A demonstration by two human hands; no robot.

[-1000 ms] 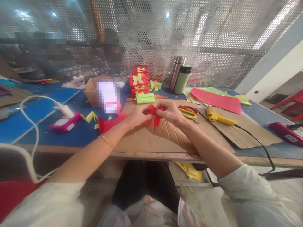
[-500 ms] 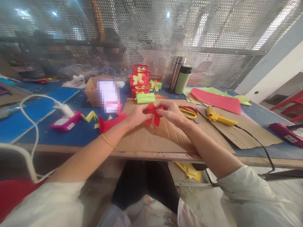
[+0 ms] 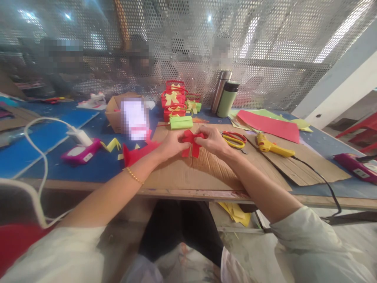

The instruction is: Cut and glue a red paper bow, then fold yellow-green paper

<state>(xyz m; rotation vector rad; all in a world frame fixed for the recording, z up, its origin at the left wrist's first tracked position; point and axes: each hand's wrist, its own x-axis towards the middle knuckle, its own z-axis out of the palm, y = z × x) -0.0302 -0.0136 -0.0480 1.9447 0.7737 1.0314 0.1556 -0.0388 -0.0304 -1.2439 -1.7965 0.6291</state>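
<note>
Red paper bow [image 3: 191,142], cut from thin craft sheet, sits pinched between both hands just above the flat brown cardboard sheet [image 3: 188,173] that covers the middle of the counter's near edge. The left hand [image 3: 170,145] grips its left loop with fingers closed on the paper; the right hand [image 3: 214,140] closes on the right loop from the other side. The bow already has its form: two loops spread sideways and two short tails hang down toward the cardboard. By the look of it, the shaping is nearly complete and what the hands are doing is pressing or adjusting the centre; whether glue has been put on it cannot be told.

Toward the far edge of the counter stand several finished small red paper baskets with yellow bows [image 3: 173,98], and just in front of them lies a light green folded paper box [image 3: 180,122] that carries no bow. To the right of the hands lie red-and-yellow handled scissors [image 3: 235,139] and a yellow glue gun [image 3: 269,145], its black cord running off the near edge. Large red and green paper sheets [image 3: 266,124] lie toward the far right corner. A red paper offcut [image 3: 137,153] rests beside the left forearm, and two metal flasks [image 3: 225,94] stand at the far edge.
</note>
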